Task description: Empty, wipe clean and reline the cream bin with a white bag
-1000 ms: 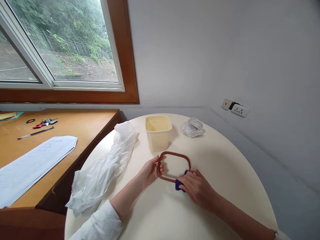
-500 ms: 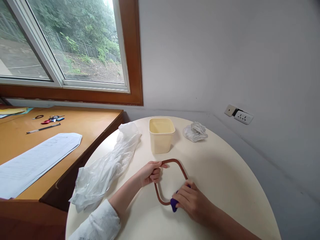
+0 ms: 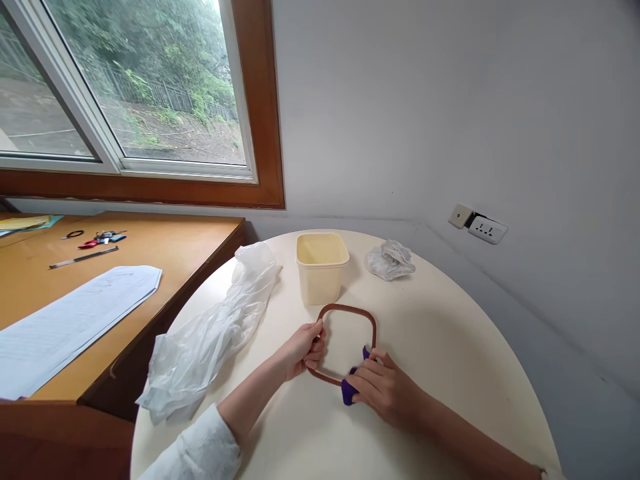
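Between my hands is a thin brown square frame [image 3: 353, 309] with rounded corners and an open middle. My left hand [image 3: 306, 350] is closed around its left side. At the lower right corner, my right hand [image 3: 385, 390] presses a purple cloth [image 3: 349, 392] against the frame, with the fingers wrapped over it. That corner is hidden behind the cloth and fingers. Just beyond the frame stands a pale yellow plastic container [image 3: 323, 277], upright and without a lid on it.
A clear plastic bag [image 3: 210, 340] lies along the left of the round white table [image 3: 450, 373]. A crumpled plastic bag [image 3: 390, 260] sits at the back right. On the wooden desk [image 3: 200, 233] at left are papers [image 3: 85, 327], a pen [image 3: 84, 257] and keys [image 3: 103, 240].
The brown frame has turned in my hands, and its top edge now lies level. My right hand and the purple cloth have shifted slightly up; my left hand still grips the left side.
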Tool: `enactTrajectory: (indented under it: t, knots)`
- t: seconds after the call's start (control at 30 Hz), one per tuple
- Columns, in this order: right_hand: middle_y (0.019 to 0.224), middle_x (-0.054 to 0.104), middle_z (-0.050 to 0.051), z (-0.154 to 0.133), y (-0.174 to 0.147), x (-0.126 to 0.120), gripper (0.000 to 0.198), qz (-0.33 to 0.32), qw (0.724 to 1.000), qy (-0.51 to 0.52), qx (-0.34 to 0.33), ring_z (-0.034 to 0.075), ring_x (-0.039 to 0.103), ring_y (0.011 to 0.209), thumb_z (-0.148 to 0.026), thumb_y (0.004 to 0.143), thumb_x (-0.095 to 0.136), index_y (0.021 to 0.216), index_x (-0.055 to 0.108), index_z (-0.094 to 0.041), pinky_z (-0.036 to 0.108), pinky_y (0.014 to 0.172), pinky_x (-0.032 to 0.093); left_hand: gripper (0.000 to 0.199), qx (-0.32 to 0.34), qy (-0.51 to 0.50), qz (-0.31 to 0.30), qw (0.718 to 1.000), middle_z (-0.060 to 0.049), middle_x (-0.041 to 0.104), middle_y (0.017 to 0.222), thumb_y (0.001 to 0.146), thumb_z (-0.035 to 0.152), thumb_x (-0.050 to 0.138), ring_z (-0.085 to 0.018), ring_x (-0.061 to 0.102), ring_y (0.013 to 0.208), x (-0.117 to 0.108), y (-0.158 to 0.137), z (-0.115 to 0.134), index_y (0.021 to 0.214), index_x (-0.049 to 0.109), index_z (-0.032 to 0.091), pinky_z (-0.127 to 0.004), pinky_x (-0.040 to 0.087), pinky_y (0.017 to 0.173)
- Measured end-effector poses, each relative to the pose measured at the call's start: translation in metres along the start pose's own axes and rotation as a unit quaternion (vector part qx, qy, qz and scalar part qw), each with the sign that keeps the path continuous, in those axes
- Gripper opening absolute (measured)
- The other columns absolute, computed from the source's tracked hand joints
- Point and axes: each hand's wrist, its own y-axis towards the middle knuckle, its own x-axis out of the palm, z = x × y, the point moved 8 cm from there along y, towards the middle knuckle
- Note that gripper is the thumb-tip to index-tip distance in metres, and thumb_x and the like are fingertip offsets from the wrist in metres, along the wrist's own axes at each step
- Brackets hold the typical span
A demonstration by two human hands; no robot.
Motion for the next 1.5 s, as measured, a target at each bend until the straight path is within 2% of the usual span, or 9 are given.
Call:
enactTrajectory:
  t: [0.5, 0.63, 0.73, 0.8, 0.9, 1.03, 1.13, 1.3, 1.5]
  knots:
    - [0.106, 0.066, 0.008, 0.03, -0.019, -0.026, 0.029, -0.057, 0.992, 0.001, -0.109, 0.017, 0.055, 0.108, -0.007, 0.087, 0.043, 0.111, 0.056, -0.015, 0.035, 0.093, 0.042, 0.05, -0.06, 0.13, -0.1, 0.985, 0.01, 0.021, 0.05, 0.07, 0.065, 0.053, -0.003, 0.012, 0.041, -0.001, -0.006, -0.007, 0.065, 0.03, 0.02, -0.02, 0.004, 0.039]
    - [0.107, 0.065, 0.009, 0.052, -0.028, -0.031, 0.032, -0.021, 0.998, 0.051, -0.025, 0.018, 0.056, 0.107, -0.01, 0.087, 0.042, 0.116, 0.055, -0.017, 0.035, 0.09, 0.047, 0.051, -0.047, 0.124, -0.095, 0.987, 0.009, 0.022, 0.049, 0.071, 0.063, 0.054, -0.003, 0.012, 0.04, -0.002, -0.006, -0.003, 0.062, 0.03, 0.02, -0.02, 0.003, 0.039]
    - [0.102, 0.066, 0.008, 0.09, -0.044, -0.034, 0.027, 0.04, 0.977, 0.127, 0.168, 0.019, 0.06, 0.097, -0.018, 0.088, 0.043, 0.11, 0.058, -0.019, 0.034, 0.084, 0.05, 0.049, -0.033, 0.129, -0.084, 0.988, 0.009, 0.02, 0.049, 0.072, 0.062, 0.053, -0.003, 0.012, 0.04, -0.004, -0.008, 0.0, 0.062, 0.032, 0.019, -0.021, 0.004, 0.039]
    - [0.097, 0.067, 0.007, 0.12, -0.065, -0.032, 0.024, 0.098, 0.909, 0.199, 0.353, 0.019, 0.062, 0.088, -0.026, 0.087, 0.045, 0.104, 0.061, -0.02, 0.032, 0.078, 0.051, 0.049, -0.024, 0.126, -0.072, 0.989, 0.009, 0.02, 0.049, 0.072, 0.062, 0.053, -0.003, 0.013, 0.04, -0.006, -0.009, 0.003, 0.062, 0.031, 0.02, -0.021, 0.004, 0.039]
    - [0.094, 0.067, 0.007, 0.142, -0.096, -0.012, 0.028, 0.171, 0.722, 0.365, 0.562, 0.021, 0.062, 0.083, -0.039, 0.081, 0.053, 0.1, 0.062, -0.019, 0.033, 0.072, 0.05, 0.048, -0.02, 0.123, -0.057, 0.991, 0.01, 0.021, 0.049, 0.073, 0.062, 0.053, -0.003, 0.012, 0.04, -0.006, -0.012, 0.004, 0.064, 0.03, 0.02, -0.021, 0.004, 0.039]
    - [0.101, 0.067, 0.011, 0.135, -0.096, 0.019, 0.041, 0.222, 0.462, 0.603, 0.611, 0.026, 0.061, 0.093, -0.049, 0.077, 0.055, 0.098, 0.065, -0.015, 0.037, 0.077, 0.049, 0.04, -0.016, 0.131, -0.027, 0.991, 0.011, 0.021, 0.047, 0.076, 0.058, 0.051, -0.003, 0.011, 0.039, -0.005, -0.015, 0.003, 0.071, 0.034, 0.021, -0.02, 0.005, 0.039]
    - [0.111, 0.063, 0.01, 0.13, -0.089, 0.021, 0.05, 0.242, 0.387, 0.665, 0.591, 0.026, 0.06, 0.097, -0.056, 0.079, 0.048, 0.109, 0.061, -0.018, 0.037, 0.075, 0.05, 0.035, 0.012, 0.127, 0.002, 0.992, 0.01, 0.029, 0.049, 0.077, 0.052, 0.052, -0.003, 0.017, 0.039, -0.005, -0.014, 0.006, 0.075, 0.035, 0.022, -0.018, 0.012, 0.038]
    - [0.114, 0.062, 0.008, 0.135, -0.098, 0.02, 0.053, 0.202, 0.471, 0.617, 0.597, 0.024, 0.062, 0.095, -0.036, 0.076, 0.062, 0.125, 0.046, -0.025, 0.034, 0.069, 0.052, 0.024, 0.1, 0.135, 0.044, 0.985, 0.008, 0.04, 0.054, 0.075, 0.04, 0.053, -0.006, 0.033, 0.041, -0.007, -0.01, 0.018, 0.08, 0.041, 0.02, -0.022, 0.035, 0.045]
    - [0.11, 0.063, 0.013, 0.152, -0.115, 0.022, 0.038, 0.136, 0.58, 0.533, 0.601, 0.025, 0.064, 0.093, -0.031, 0.079, 0.052, 0.115, 0.054, -0.018, 0.041, 0.073, 0.054, 0.025, 0.129, 0.227, 0.074, 0.963, 0.007, 0.042, 0.051, 0.078, 0.037, 0.047, -0.009, 0.043, 0.045, -0.007, -0.012, 0.024, 0.091, 0.052, 0.016, -0.023, 0.035, 0.05]
